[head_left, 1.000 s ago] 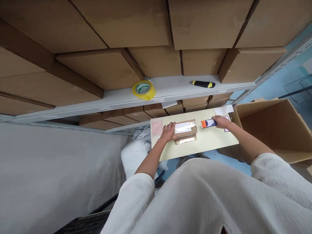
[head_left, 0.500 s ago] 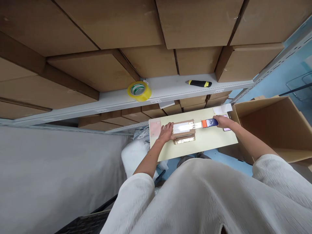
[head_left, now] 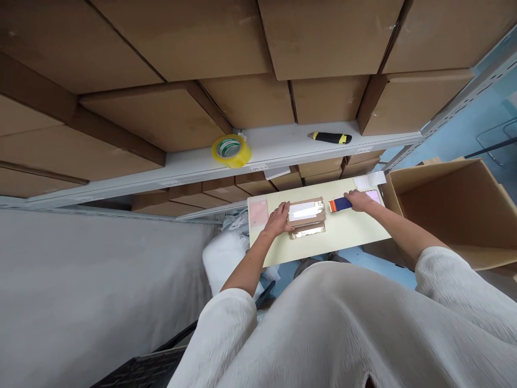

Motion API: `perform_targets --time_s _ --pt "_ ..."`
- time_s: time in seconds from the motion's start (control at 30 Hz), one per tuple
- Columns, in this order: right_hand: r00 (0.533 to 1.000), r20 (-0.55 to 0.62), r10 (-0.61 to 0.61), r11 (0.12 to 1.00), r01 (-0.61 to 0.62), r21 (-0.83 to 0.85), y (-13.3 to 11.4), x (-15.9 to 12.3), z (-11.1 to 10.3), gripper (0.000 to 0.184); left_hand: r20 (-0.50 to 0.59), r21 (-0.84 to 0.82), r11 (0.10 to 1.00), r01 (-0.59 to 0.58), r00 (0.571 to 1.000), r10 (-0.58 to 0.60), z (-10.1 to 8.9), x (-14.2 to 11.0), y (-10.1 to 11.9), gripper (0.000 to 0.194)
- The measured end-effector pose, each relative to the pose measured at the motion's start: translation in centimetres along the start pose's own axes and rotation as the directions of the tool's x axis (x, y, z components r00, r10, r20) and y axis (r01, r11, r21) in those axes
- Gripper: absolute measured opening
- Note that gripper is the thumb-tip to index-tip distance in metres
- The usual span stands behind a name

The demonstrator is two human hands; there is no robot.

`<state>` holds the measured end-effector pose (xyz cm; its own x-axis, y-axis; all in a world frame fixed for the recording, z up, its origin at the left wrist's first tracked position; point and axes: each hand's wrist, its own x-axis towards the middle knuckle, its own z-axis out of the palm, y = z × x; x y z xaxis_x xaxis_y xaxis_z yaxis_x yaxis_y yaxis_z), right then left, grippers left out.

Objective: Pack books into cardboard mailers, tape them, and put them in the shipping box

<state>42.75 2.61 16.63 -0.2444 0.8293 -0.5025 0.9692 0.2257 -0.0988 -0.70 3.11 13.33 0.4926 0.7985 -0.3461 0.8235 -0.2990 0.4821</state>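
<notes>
A small brown cardboard parcel with a strip of shiny tape lies on a pale yellow table top. My left hand rests flat against the parcel's left end, fingers spread. My right hand is closed round the blue handle of a tape dispenser with an orange head, which sits just right of the parcel and touches its right edge.
A yellow tape roll and a black-and-yellow utility knife lie on the grey shelf above. Brown cartons fill the shelves. An open cardboard box stands to the right. A pink card and white papers lie on the table.
The tape dispenser went from right of the parcel in to its right end, and now rests at that edge with the hand further left. My left hand has stayed on the parcel.
</notes>
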Motion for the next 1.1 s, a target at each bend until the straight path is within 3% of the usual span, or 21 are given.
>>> perform_targets --time_s 0.2,0.43,0.63,0.7,0.8,0.9,1.0,1.1 --pt "1.000 -0.011 0.001 1.000 -0.001 0.013 -2.9 2.3 0.6 0.058 -0.018 -0.016 1.000 0.007 1.000 -0.007 0.6 0.3 1.1 0.125" --pt "0.996 0.040 0.082 0.995 -0.080 -0.061 -4.6 3.5 -0.8 0.056 -0.053 0.027 1.000 0.004 0.999 -0.002 1.0 0.4 1.5 0.122" --pt "0.976 0.188 0.106 0.985 -0.076 -0.157 -7.7 4.4 -0.6 0.049 -0.054 0.040 0.999 -0.015 0.998 0.018 1.2 0.5 1.6 0.123" --pt "0.972 0.206 0.111 0.989 -0.087 -0.123 -7.9 4.1 -0.1 0.052 -0.048 0.033 0.999 -0.013 0.999 0.014 1.2 0.5 1.6 0.123" --pt "0.958 0.225 0.179 0.982 -0.187 0.017 -5.8 3.0 0.2 0.059 -0.055 0.003 1.000 -0.001 0.999 0.001 1.4 0.4 1.3 0.122" --pt "0.917 0.306 0.255 0.905 -0.338 0.259 -2.2 1.3 0.2 0.061 -0.070 -0.033 0.999 -0.001 0.998 -0.001 1.6 0.3 1.0 0.121" --pt "0.880 0.358 0.313 0.715 -0.466 0.521 0.7 -0.4 0.7 0.060 -0.071 -0.038 0.999 -0.003 0.997 0.000 1.7 0.3 0.8 0.121" --pt "0.861 0.321 0.395 0.520 -0.497 0.695 1.9 -1.7 2.0 0.053 -0.065 -0.025 1.000 -0.002 0.998 0.000 1.7 0.4 0.7 0.122"
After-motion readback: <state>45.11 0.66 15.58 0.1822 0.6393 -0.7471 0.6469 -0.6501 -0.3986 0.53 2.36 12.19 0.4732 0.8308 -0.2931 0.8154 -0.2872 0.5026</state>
